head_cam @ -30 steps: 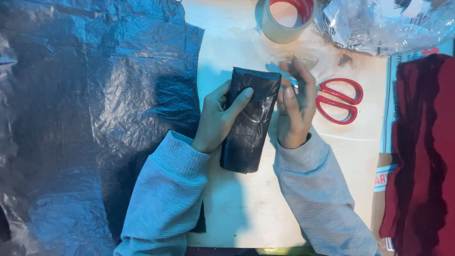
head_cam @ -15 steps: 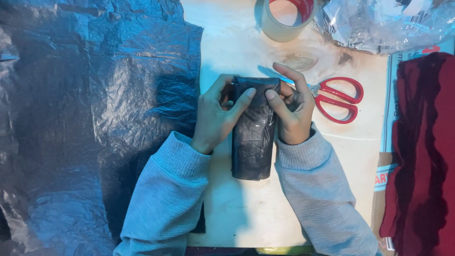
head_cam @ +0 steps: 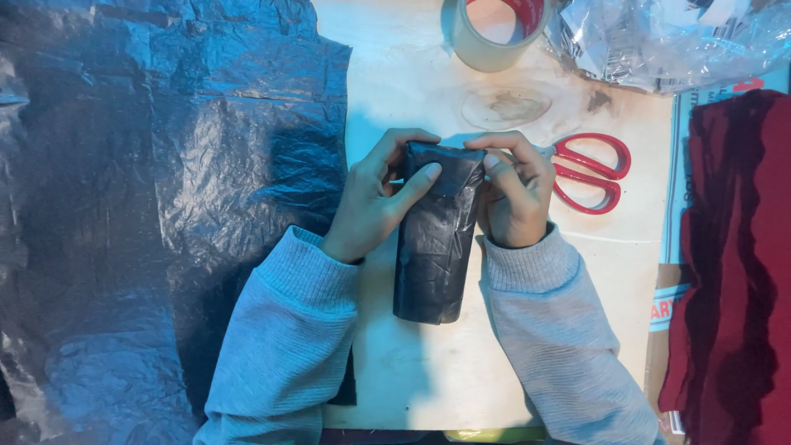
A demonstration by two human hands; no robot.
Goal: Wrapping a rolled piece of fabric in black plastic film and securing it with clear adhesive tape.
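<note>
The right hand (head_cam: 515,194) has curled in tighter at the top of the black wrapped package (head_cam: 435,235), fingers now pinching the upper edge. The left hand (head_cam: 381,194) is clamped on the package's other side, thumb laid across its front. The package lies lengthwise on the pale counter (head_cam: 428,379), between both wrists. Red scissors (head_cam: 592,171) sit just beside the right hand; a tape roll (head_cam: 494,29) sits farther up, and a black plastic sheet (head_cam: 156,206) spreads out left.
</note>
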